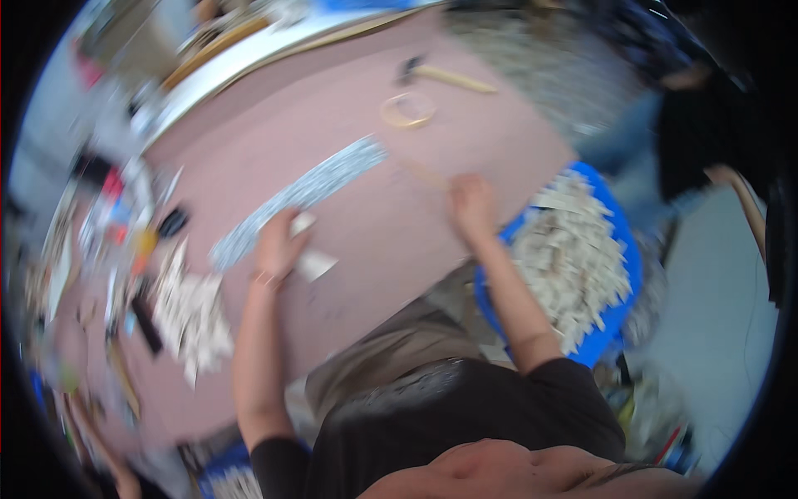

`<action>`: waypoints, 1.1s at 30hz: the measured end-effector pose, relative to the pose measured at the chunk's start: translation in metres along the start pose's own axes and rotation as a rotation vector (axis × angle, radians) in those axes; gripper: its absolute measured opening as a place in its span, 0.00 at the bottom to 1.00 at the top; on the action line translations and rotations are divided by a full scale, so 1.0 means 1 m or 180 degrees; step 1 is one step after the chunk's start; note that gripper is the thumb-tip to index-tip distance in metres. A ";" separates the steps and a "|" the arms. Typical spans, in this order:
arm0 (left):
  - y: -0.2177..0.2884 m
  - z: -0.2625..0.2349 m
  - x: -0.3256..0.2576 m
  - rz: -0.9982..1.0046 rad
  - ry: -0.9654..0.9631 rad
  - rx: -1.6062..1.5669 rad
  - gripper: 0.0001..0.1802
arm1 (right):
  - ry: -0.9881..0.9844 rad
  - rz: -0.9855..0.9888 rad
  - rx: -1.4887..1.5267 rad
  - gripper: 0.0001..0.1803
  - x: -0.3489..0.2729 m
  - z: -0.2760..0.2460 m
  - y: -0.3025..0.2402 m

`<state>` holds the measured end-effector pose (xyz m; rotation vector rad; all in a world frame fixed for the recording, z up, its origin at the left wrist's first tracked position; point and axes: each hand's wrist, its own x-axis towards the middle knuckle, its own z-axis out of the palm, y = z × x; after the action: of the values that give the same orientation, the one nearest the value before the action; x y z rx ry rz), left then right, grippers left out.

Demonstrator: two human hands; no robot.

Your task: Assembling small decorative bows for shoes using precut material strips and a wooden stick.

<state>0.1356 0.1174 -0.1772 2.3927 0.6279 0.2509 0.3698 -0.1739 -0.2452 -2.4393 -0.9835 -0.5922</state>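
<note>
On the pinkish table lies a long grey-white speckled strip (307, 195), set slantwise. My left hand (281, 245) is over its near edge, fingers curled, with a small pale flat piece (303, 223) between thumb and fingers. Another off-white piece (317, 264) lies just beside that hand. Farther right, my right hand (472, 206) is closed low over the table near its right edge. From its fingertips a faint tan sliver (426, 175) seems to reach toward the strip, too blurred to name.
A hammer (453, 79) and a ring-shaped roll (408, 110) lie at the far side. A heap of pale cut pieces (193, 312) sits on the left, amid tools. Right of the table, a blue basin (633, 249) holds more pale pieces. A person (706, 137) is beyond it.
</note>
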 end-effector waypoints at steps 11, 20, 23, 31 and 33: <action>0.052 -0.023 -0.061 0.0168 0.0246 -0.0709 0.11 | -0.0557 0.0374 0.0341 0.11 0.012 -0.022 -0.003; 0.037 -0.032 -0.052 -0.0878 0.1092 -0.3223 0.10 | -0.0079 -0.0250 0.1221 0.12 0.020 -0.054 -0.071; 0.024 -0.020 -0.052 -0.0953 0.1227 -0.3731 0.10 | -0.0924 -0.0208 0.2104 0.13 0.003 -0.064 -0.114; 0.027 0.011 -0.071 -0.0895 0.1862 -0.4066 0.08 | -0.1979 0.1076 0.5057 0.19 -0.032 -0.051 -0.199; 0.034 0.017 -0.078 -0.0863 0.1914 -0.4105 0.08 | -0.1815 0.1339 0.5536 0.19 -0.029 -0.050 -0.207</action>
<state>0.0857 0.0464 -0.1705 0.9637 0.7155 0.9341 0.1904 -0.0825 -0.1710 -1.0365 -0.5808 0.8672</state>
